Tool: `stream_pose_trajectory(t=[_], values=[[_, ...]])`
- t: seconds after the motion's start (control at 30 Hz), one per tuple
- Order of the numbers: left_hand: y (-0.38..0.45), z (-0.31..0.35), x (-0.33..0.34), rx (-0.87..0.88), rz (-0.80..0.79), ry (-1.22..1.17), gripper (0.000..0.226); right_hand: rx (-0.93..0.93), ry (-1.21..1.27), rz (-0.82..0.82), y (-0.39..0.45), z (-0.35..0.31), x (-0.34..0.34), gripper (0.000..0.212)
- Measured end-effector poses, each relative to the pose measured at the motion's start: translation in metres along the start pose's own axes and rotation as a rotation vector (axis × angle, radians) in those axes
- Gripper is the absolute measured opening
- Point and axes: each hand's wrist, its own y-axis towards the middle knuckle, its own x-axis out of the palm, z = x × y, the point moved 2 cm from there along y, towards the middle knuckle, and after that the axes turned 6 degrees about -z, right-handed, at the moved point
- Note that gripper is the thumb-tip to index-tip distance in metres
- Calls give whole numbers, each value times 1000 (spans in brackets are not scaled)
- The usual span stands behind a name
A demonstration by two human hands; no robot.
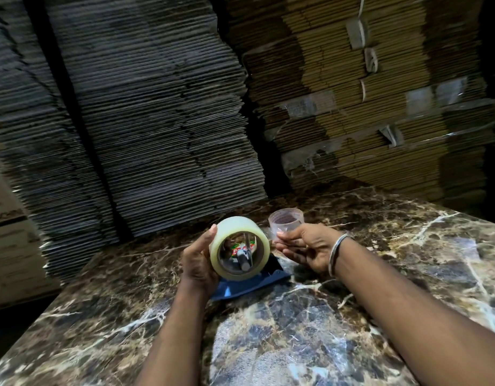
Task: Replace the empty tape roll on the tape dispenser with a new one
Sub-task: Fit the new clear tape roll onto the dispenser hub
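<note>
My left hand (197,259) grips a full roll of clear tape (232,232) from its left side, thumb up along the roll's edge. The roll sits around the metal spindle of a blue tape dispenser (257,282) that lies on the marble table (296,330). My right hand (307,246), a metal bangle on its wrist, pinches a thin, see-through empty tape core (285,221) by its lower rim and holds it up just right of the new roll. Most of the dispenser is hidden behind the roll and my left hand.
Tall stacks of flattened cardboard (157,107) rise right behind the table's far edge, some bundles strapped and taped (380,93). A cardboard box (9,240) stands off the table's left side. Marble surface stretches in front of and to the right of the dispenser.
</note>
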Motion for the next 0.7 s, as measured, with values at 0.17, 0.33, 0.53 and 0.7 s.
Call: stream_pose_trajectory(t=[0.17,0.33,0.53,0.7], values=[[-1,2,5,-21,-27,-2,61,36,-90,61,8,8,-4,15],[3,-1,-3,10,4,-70,44,23,-127,66,11,10,-4,13],[2,1,0,-9,-6,-23,27,12,-173,78,14,12,-7,14],[1,2,4,-34,-33,61,49,-3,-212,109,17,14,-9,6]])
